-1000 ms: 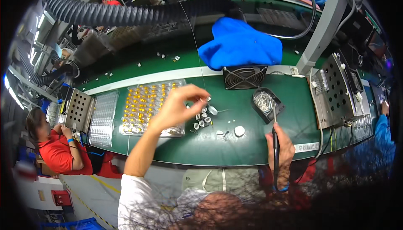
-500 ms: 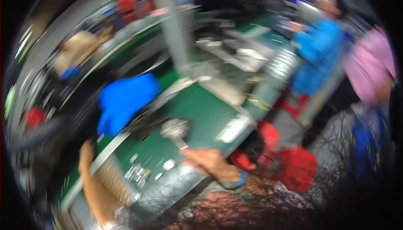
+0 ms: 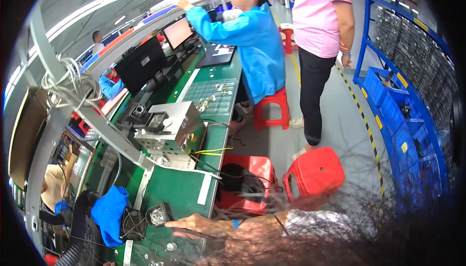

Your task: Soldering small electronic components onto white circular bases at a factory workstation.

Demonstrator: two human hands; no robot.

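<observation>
My right hand (image 3: 196,224), with a blue band at the wrist, reaches left over the green bench. Its fingers are drawn together, and the tips meet the edge of a small dark holder (image 3: 158,215) with a round, silvery, shiny filling. What the fingertips pinch is too small to make out. Beside the holder stands a black fan with a round grille (image 3: 134,224). A small white round part (image 3: 172,246) lies below my hand. Of my left hand (image 3: 110,264) only a sliver shows at the lower edge; its fingers are hidden.
A blue cloth (image 3: 110,215) hangs by a dark ribbed hose. Farther along stand a metal box device (image 3: 172,130) with cables and a clear compartment tray (image 3: 208,94). Red stools (image 3: 318,174) stand right of the bench. One person in blue sits; another in pink stands.
The view has swung up and to the right, now sharper, showing more of the aisle and the people. My left hand has almost left the picture; my right hand stays by the round silvery thing.
</observation>
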